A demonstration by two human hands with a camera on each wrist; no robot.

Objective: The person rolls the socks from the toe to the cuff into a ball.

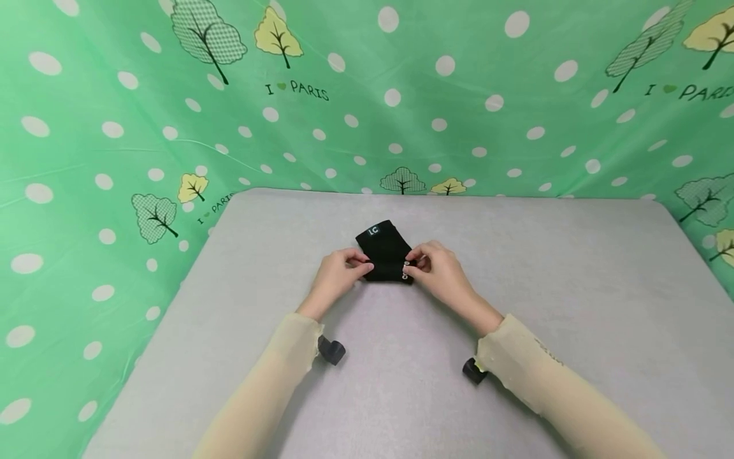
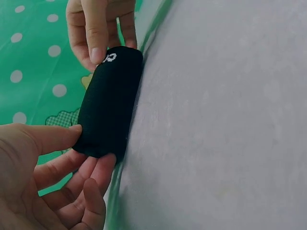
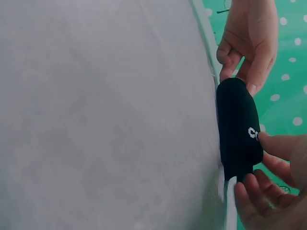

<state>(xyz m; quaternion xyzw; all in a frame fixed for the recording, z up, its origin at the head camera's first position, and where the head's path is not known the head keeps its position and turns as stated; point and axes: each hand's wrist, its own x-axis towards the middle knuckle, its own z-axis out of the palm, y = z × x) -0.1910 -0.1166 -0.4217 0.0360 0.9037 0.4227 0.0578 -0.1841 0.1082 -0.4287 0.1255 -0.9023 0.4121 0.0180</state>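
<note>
A black sock (image 1: 385, 245) with white lettering lies on the grey table, its near part folded over into a thick roll (image 2: 112, 100). The flat far part slants up to the left and carries a small "LC" mark. My left hand (image 1: 339, 274) pinches the left end of the roll, thumb on top and fingers beneath. At the other end, my right hand (image 1: 441, 271) pinches the roll by the white letters, its thumb (image 3: 280, 145) beside them. In the right wrist view, a layer of black fabric shows below the roll between the right fingers.
The grey table (image 1: 573, 274) extends around both hands. Behind it and along its sides hangs a green cloth (image 1: 355, 153) with white dots and printed trees. Black wrist straps (image 1: 331, 350) stick out from the light sleeves.
</note>
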